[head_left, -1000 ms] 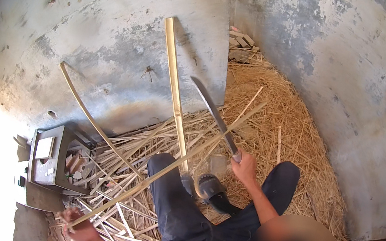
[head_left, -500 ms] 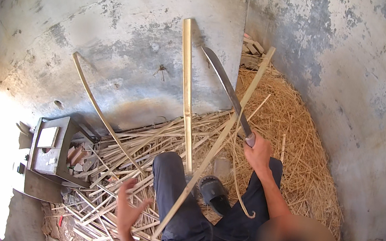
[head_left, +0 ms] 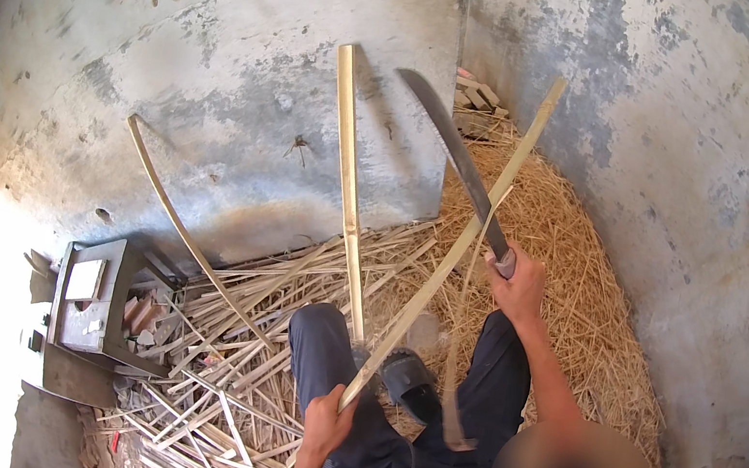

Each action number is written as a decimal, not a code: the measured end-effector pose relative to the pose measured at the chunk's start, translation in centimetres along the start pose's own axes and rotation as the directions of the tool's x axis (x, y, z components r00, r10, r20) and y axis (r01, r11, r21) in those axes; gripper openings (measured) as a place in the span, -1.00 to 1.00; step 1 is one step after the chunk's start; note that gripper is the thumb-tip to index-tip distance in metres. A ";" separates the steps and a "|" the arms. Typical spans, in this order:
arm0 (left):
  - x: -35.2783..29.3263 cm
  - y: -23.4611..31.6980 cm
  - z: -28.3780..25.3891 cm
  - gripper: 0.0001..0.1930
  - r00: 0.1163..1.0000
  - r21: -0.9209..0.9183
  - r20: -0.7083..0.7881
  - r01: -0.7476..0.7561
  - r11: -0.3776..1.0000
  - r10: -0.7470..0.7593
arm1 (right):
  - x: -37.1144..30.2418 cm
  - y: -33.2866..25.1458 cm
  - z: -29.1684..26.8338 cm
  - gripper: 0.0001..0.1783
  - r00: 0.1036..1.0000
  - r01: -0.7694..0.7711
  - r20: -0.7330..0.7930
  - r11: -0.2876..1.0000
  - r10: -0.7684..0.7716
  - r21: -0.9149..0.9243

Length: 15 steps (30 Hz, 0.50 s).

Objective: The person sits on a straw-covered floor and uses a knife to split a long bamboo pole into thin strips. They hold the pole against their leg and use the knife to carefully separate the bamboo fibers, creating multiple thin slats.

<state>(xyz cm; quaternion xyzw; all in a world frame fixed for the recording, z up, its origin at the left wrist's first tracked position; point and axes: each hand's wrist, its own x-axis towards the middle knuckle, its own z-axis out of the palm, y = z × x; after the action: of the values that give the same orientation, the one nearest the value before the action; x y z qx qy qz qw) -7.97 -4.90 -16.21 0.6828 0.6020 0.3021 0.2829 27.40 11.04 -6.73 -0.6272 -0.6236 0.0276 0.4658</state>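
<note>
My right hand (head_left: pixel 520 285) is closed round the handle of a long machete (head_left: pixel 466 168). Its dark, slightly curved blade points up and left and crosses the long bamboo strip (head_left: pixel 412 306); whether the edge cuts into it cannot be told. Near my left knee, my left hand (head_left: pixel 327 423) grips the strip's lower end, while the rest slants up and right. A thin sliver (head_left: pixel 459 336) hangs from near the blade down toward my lap, its lower end blurred by motion. Between my legs a dark sandal (head_left: pixel 409 384) shows on a foot.
Another bamboo strip (head_left: pixel 352 147) leans on the worn wall (head_left: pixel 225 63), with a thin curved one (head_left: pixel 171 210) further left. Cut strips (head_left: pixel 210 404) litter the floor at left. Fine shavings (head_left: pixel 571 295) pile up at right. A wooden stool-like box (head_left: pixel 120 292) lies near the bright opening.
My left hand, open and apart before, has moved right and closed on the strip's lower end. The strip's upper end and my right hand with the machete have shifted slightly right.
</note>
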 end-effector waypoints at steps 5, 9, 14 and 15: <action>0.3 -1.3 -1.4 -0.85 0.996 0.083 -0.021 -0.090 0.992 0.092 | 0.5 0.9 -1.5 -0.67 0.978 0.197 0.096 0.970 -0.185 -0.143; 0.8 -0.8 -1.3 -0.85 0.992 0.132 -0.024 -0.124 0.984 0.128 | -1.4 -1.1 -1.2 -0.62 0.911 0.388 0.229 0.901 -0.343 -0.195; -0.7 -2.8 -1.8 -0.86 0.987 0.225 -0.062 -0.129 0.966 0.146 | -0.8 1.1 -1.4 -0.66 0.888 0.453 0.222 0.849 -0.403 -0.272; -1.8 -4.7 -2.7 -0.86 0.990 0.262 -0.052 -0.112 0.959 0.130 | 1.0 4.4 -2.2 -0.67 0.926 0.373 0.195 0.868 -0.324 -0.329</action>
<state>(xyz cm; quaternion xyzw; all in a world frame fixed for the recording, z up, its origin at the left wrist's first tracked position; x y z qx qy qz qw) -13.27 -6.12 -18.10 0.7386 0.6026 0.2614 0.1516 32.29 11.59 -7.71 -0.5753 -0.7507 -0.1300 0.2977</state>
